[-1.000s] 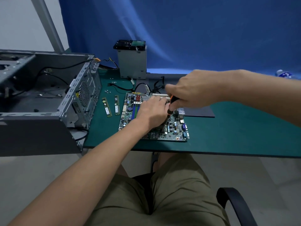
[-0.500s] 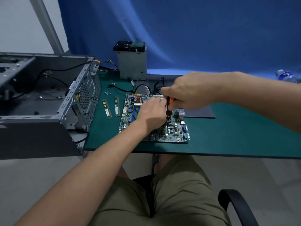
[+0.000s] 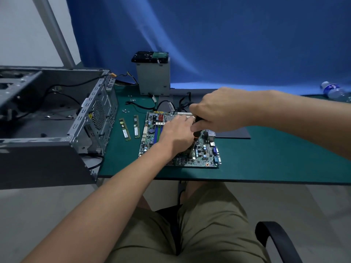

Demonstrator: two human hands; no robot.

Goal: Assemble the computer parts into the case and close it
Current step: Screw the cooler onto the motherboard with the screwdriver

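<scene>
Gripping black-and-orange screwdriver [image 3: 196, 134], right hand [image 3: 222, 111] over green motherboard [image 3: 205, 156]; left hand [image 3: 176, 133] on board, grip unclear. Grey metal case [image 3: 91, 120] left of board holds black cables [image 3: 76, 85].

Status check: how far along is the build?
Done: little; the case lies open and the motherboard is on the mat outside it. In hand: the right hand holds a screwdriver to the board, left hand resting on it. Left: two RAM sticks, drive cage, mounting, closing.

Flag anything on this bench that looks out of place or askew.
A water bottle lies on its side at the far right. Small screws sit scattered loose on the mat beside the case. Nothing looks damaged.
</scene>
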